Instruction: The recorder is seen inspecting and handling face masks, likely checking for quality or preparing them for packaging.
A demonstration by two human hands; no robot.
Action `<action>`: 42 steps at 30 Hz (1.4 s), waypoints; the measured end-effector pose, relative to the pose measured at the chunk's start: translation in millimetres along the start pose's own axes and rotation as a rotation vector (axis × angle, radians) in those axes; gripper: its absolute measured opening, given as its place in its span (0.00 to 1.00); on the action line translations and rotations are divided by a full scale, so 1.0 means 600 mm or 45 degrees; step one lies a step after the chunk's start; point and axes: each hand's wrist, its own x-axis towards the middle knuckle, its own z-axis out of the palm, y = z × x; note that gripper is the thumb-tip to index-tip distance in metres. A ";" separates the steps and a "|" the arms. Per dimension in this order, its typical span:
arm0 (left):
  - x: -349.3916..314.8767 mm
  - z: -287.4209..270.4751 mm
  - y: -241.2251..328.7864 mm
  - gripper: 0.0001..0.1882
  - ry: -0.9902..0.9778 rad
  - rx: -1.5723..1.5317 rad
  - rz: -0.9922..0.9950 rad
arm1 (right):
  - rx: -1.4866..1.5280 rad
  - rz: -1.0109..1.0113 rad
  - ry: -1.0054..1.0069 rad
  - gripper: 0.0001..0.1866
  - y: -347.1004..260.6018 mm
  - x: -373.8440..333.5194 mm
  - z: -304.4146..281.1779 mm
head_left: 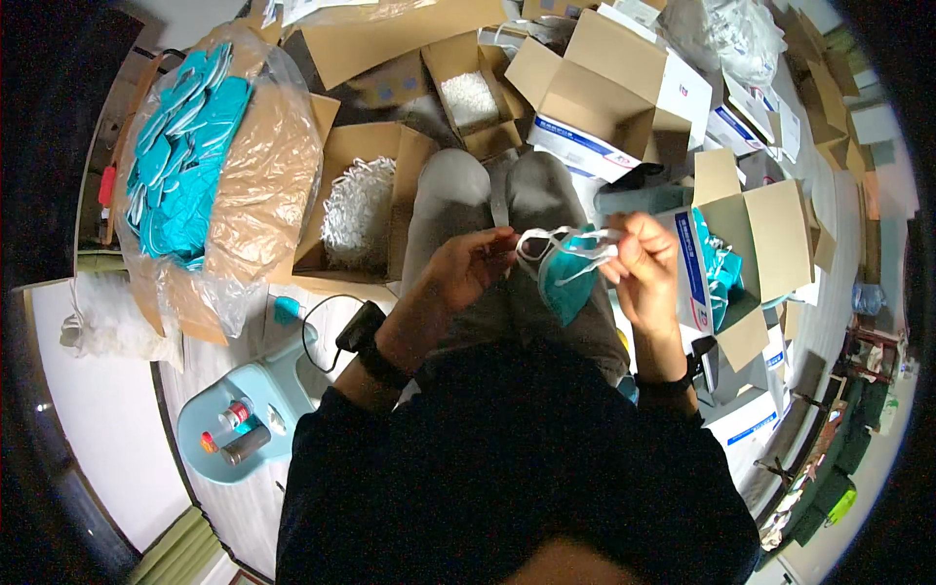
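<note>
A teal face mask (568,283) with white elastic straps hangs between my hands above my lap. My right hand (643,263) is closed, pinching the white straps by the mask's top edge. To the left, my left hand (470,265) has its fingers pressed together at the end of a looped strap (534,244). Many teal mask pieces (185,166) fill a plastic-lined carton at the left. White straps (357,210) are heaped in a cardboard box in front of my left knee. Teal masks with white straps (720,278) lie inside an open carton at my right.
A small box of white bits (470,99) stands beyond my knees, beside an open empty carton (595,107). More cartons are stacked at the far right. On my left, a light-blue stool (210,453) holds bottles (236,414). A black cable (310,327) runs to my left wrist.
</note>
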 end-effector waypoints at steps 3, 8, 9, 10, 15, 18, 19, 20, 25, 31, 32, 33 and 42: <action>0.060 -0.016 0.050 0.13 -0.255 0.952 0.285 | 0.034 0.037 0.014 0.11 0.004 -0.008 -0.013; 0.134 0.027 0.202 0.33 -0.124 0.688 0.552 | 0.022 0.047 0.025 0.12 0.019 -0.009 -0.012; 0.130 0.055 0.190 0.35 -0.013 0.823 0.557 | 0.006 0.026 0.052 0.12 0.018 -0.010 -0.018; 0.125 0.083 0.179 0.36 0.098 0.959 0.563 | 0.022 0.071 0.083 0.13 0.021 -0.014 -0.029; 0.102 0.117 0.103 0.30 -0.042 1.447 0.325 | -0.102 0.060 -0.077 0.14 0.024 -0.020 -0.039; 0.115 0.105 0.049 0.25 -0.141 1.484 0.321 | -0.371 0.008 -0.222 0.17 0.026 -0.024 -0.037; 0.110 0.102 0.042 0.24 -0.157 1.576 0.276 | -0.419 0.021 -0.263 0.17 0.023 -0.027 -0.035; 0.100 0.107 0.042 0.24 -0.175 1.671 0.233 | -0.437 0.025 -0.290 0.14 0.025 -0.033 -0.036; 0.085 0.068 0.032 0.19 -0.434 1.979 0.177 | -1.079 -0.349 -0.498 0.10 0.022 -0.041 -0.052; 0.032 0.060 0.014 0.13 -0.428 1.538 0.323 | -0.157 0.124 0.070 0.09 0.044 -0.065 -0.058; 0.024 0.065 0.013 0.13 -0.379 1.513 0.334 | -0.214 0.154 0.135 0.10 0.051 -0.061 -0.060; 0.018 0.072 0.013 0.13 -0.333 1.527 0.374 | -0.226 0.282 0.169 0.07 0.052 -0.056 -0.062; -0.025 0.115 -0.019 0.04 -0.026 1.669 0.920 | -1.441 -0.106 0.063 0.04 0.070 -0.039 -0.035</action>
